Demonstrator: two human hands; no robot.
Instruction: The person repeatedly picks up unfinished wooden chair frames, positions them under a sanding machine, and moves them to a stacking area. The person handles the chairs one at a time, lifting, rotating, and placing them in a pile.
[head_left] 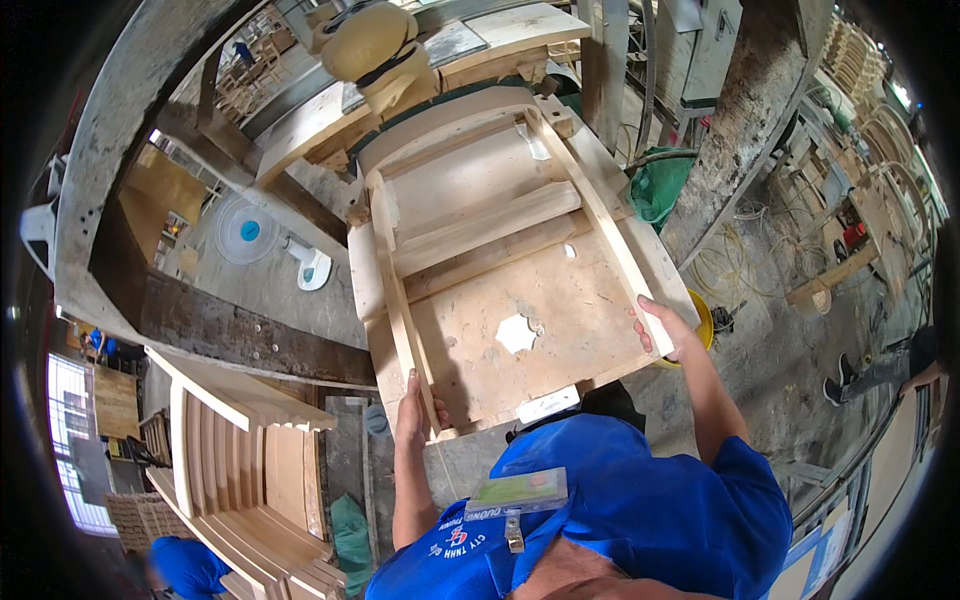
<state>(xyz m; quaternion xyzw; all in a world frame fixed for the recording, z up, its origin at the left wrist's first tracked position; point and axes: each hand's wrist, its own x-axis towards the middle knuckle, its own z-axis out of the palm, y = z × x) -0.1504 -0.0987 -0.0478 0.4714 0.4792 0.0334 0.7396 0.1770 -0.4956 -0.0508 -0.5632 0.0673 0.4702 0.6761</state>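
Observation:
A pale wooden frame [490, 232], with two long side rails joined by a crosspiece and a curved far rail, lies over a worn plywood board [470, 350]. My left hand [415, 412] is wrapped round the near end of its left rail, thumb on top. Round the near end of the right rail my right hand [668, 328] is closed, fingers on the inner side. The far end of the frame sits at a curved, padded edge [450, 125]. The undersides of both rail ends are hidden.
Behind the board stands a bench [510, 40] with a yellowish rounded machine part [370, 45]. A heavy steel frame [230, 320] rises at left, a steel post [740, 130] at right. Stacked curved wooden parts [250, 450], a fan [246, 230] and a yellow bucket [700, 320] are nearby.

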